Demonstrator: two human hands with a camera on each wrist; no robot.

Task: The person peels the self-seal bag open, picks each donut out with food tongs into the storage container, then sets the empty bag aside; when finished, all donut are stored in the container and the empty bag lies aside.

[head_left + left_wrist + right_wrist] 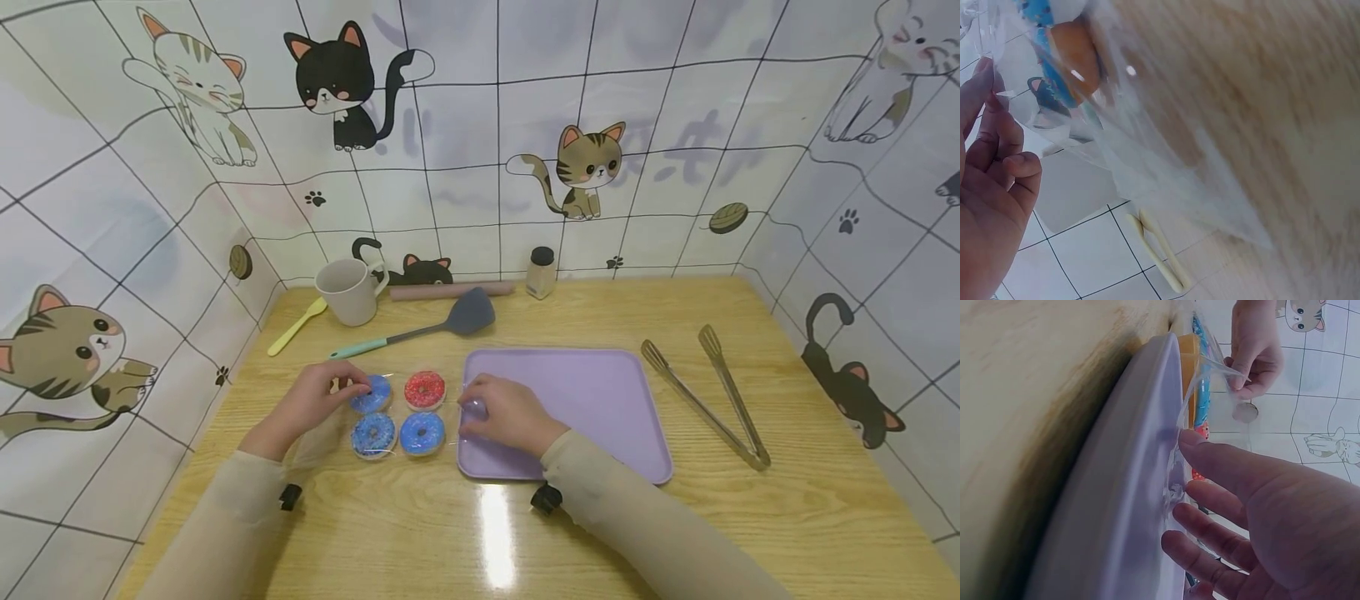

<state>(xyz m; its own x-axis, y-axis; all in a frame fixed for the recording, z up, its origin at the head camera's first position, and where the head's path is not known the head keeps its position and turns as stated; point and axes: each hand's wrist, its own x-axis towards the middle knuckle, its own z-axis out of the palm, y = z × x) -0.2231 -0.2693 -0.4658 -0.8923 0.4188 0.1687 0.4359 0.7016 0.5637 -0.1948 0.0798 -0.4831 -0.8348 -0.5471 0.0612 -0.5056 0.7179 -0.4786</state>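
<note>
One red doughnut [425, 390] and three blue ones, such as the blue doughnut [422, 433], lie in a clear plastic bag [1147, 156] on the table. At the bag's upper left corner, my left hand [318, 406] pinches the film between thumb and forefinger. My right hand [513, 414] is over the left side of a lilac tray [592, 408], beside the bag's other end. Its thumb and fingers are bent but spread apart, close against loose film in the right wrist view.
Behind the bag lie a turner [450, 321], a yellow spatula [298, 327], a grey mug [350, 292] and a rolling pin [450, 291]. A black-lidded jar [541, 273] stands near the back wall. Opened metal tongs [708, 400] lie right of the tray.
</note>
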